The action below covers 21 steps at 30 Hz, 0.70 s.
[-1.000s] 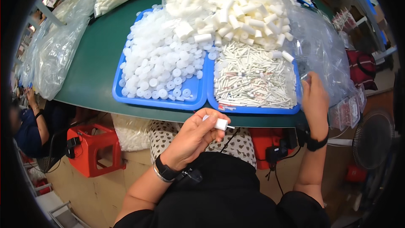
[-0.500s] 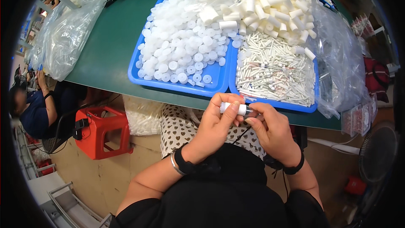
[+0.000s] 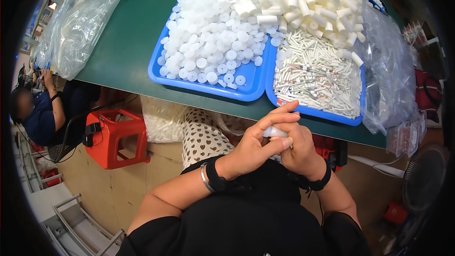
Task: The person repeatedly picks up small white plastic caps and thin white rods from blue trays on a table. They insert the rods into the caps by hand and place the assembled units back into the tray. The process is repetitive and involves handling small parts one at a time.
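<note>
In front of my lap, near the table's edge, both my hands meet around a small white plastic cylinder (image 3: pixel 275 133). My left hand (image 3: pixel 255 145) grips it between the thumb and bent fingers, its forefinger stretched out above. Closed against the cylinder's right end is my right hand (image 3: pixel 304 150); its curled fingers hide what lies inside them. Just beyond the hands, a blue tray (image 3: pixel 315 118) holds many thin white sticks (image 3: pixel 315 78). To its left, another blue tray (image 3: pixel 208 92) is heaped with translucent white discs (image 3: pixel 208 42).
An open plastic bag of thick cream cylinders (image 3: pixel 327 7) lies over the trays' far side. Clear plastic bags (image 3: pixel 388 61) crowd the right edge of the green table (image 3: pixel 123 47). A red stool (image 3: pixel 118 137) stands at left, near a seated person (image 3: pixel 42 114). A fan (image 3: pixel 424 173) is at right.
My hands have come closer together and nearer my body. My right hand has closed over the cylinder's end, covering the clear part seen there before. The view has shifted slightly.
</note>
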Available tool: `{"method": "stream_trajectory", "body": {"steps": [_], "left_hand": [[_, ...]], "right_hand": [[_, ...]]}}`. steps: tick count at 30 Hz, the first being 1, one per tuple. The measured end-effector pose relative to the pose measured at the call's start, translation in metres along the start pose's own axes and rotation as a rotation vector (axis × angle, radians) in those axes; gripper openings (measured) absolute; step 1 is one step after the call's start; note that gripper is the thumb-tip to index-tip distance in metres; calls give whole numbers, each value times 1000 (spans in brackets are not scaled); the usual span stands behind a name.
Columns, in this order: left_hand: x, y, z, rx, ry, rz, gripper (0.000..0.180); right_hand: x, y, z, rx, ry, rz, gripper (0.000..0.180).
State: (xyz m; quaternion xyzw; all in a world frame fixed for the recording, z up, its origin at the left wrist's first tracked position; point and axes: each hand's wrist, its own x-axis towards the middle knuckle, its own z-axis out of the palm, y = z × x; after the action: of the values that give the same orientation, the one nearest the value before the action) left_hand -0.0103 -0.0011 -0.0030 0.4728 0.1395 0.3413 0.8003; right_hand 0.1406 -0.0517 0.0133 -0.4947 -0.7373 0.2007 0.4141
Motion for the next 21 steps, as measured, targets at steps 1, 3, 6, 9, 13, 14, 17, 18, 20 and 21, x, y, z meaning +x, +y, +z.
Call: {"method": "stream_trajectory", "body": {"steps": [1, 3, 6, 9, 13, 14, 17, 18, 20, 21], "left_hand": [[0, -1, -1, 31, -10, 31, 49], [2, 1, 5, -106, 76, -72, 52], [4, 9, 8, -324, 169, -183, 56], [5, 8, 0, -462, 136, -226, 61], [4, 6, -5, -572, 107, -262, 57], [4, 6, -4, -587, 106, -266, 56], [0, 3, 2, -696, 126, -264, 49], [-1, 1, 4, -719, 138, -247, 48], [-3, -5, 5, -764, 163, -212, 44], [-3, -5, 5, -757, 177, -214, 42]], "right_hand": [[0, 2, 2, 5, -7, 27, 20], [0, 5, 5, 15, -22, 81, 23], [13, -3, 2, 9, 14, 123, 28], [16, -1, -4, -147, 25, 13, 30], [15, 3, -10, -302, -54, -71, 29], [15, 4, -11, -316, -48, -96, 29], [13, 5, -7, -335, -43, -127, 31], [13, 1, -4, -335, -42, -111, 32], [13, -4, 1, -339, -40, -85, 33], [14, -4, 3, -344, -38, -75, 34]]}}
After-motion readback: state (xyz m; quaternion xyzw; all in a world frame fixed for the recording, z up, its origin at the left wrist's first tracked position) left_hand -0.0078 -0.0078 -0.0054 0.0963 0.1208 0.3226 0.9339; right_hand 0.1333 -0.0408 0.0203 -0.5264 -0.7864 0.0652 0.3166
